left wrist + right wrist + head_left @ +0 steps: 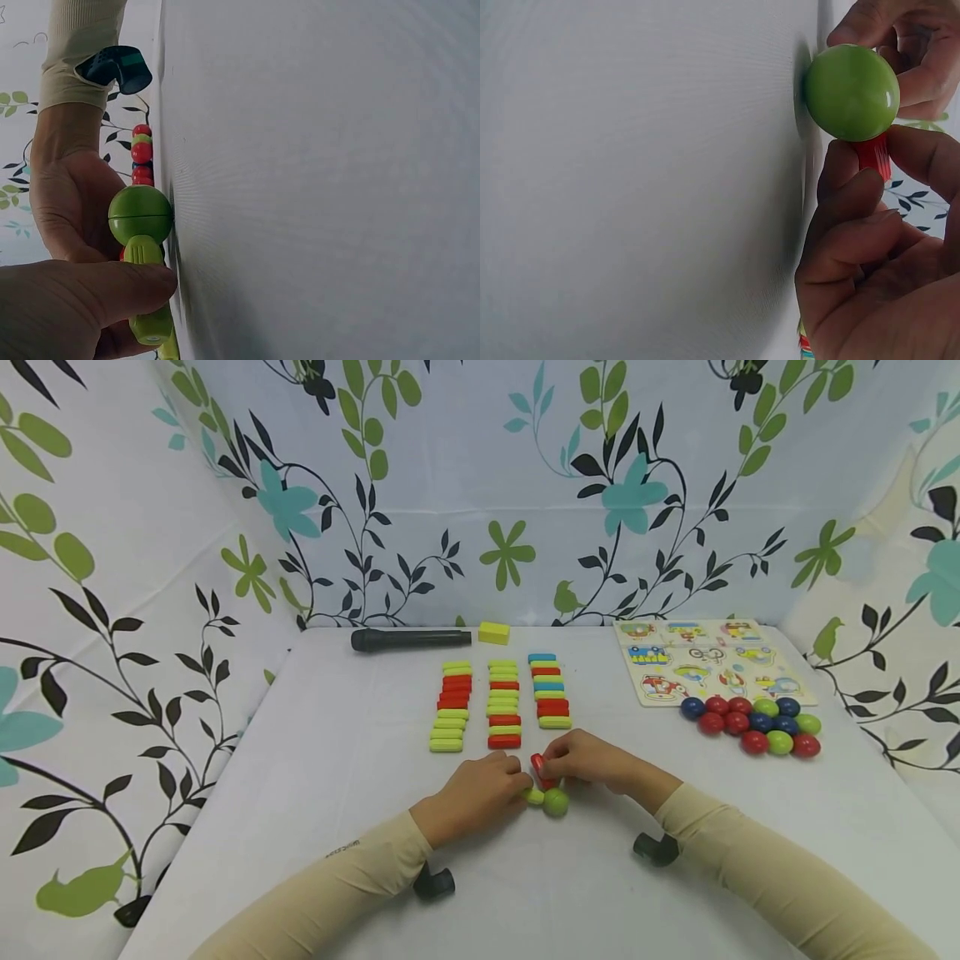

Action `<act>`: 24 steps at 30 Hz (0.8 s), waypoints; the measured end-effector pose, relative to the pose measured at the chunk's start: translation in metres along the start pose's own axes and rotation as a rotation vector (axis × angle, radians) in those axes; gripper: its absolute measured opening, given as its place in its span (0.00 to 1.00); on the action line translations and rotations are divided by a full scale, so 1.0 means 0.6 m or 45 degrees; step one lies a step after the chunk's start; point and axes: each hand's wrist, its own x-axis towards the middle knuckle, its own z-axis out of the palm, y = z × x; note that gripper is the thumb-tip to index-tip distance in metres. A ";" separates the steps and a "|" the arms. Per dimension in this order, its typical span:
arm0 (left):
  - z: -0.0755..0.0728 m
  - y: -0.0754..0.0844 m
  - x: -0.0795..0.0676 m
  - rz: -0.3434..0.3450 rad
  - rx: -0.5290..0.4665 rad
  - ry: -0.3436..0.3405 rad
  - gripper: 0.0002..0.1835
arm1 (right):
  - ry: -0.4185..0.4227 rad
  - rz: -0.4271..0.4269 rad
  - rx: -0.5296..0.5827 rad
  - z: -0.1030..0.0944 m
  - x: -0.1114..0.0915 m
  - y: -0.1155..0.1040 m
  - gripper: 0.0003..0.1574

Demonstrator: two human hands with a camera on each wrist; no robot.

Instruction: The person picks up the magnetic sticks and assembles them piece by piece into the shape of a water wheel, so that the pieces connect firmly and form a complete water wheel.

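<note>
A glossy green ball lies on the white table between the two hands. My left hand pinches a lime-green toy rod, whose end meets the ball in the left wrist view. From the other side, my right hand pinches a red rod between thumb and fingers. In the right wrist view, the end of that rod touches the ball, and the fingers cover much of its length. Whether either rod is fixed into the ball, I cannot tell.
Beyond the hands lie three columns of coloured rods. Several red, blue and green balls are grouped at the right, beside a picture puzzle board. A black microphone-shaped object and a yellow block lie along the back edge.
</note>
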 end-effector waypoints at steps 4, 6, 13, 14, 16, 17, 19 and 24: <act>-0.002 0.001 0.000 0.006 -0.009 0.005 0.07 | -0.016 -0.025 0.009 0.001 -0.001 0.002 0.14; -0.001 0.001 0.001 0.008 -0.013 0.004 0.08 | -0.014 -0.031 0.005 0.001 -0.002 0.003 0.13; -0.001 0.003 0.000 0.004 -0.042 -0.015 0.10 | -0.016 -0.044 -0.038 -0.010 -0.006 0.012 0.14; -0.001 0.003 0.000 0.002 -0.047 -0.017 0.11 | -0.008 -0.056 -0.064 -0.017 -0.009 0.013 0.15; -0.002 0.004 -0.001 -0.005 -0.050 -0.022 0.12 | 0.047 -0.090 -0.153 -0.039 -0.020 0.013 0.16; -0.002 0.004 -0.001 -0.009 -0.052 -0.025 0.12 | 0.097 -0.110 -0.218 -0.053 -0.028 0.014 0.16; 0.000 0.005 -0.003 -0.018 -0.051 -0.034 0.13 | 0.233 -0.129 -0.354 -0.086 -0.044 0.018 0.16; 0.001 0.007 -0.006 -0.023 -0.073 -0.029 0.12 | 0.584 -0.069 -0.643 -0.168 -0.087 0.045 0.19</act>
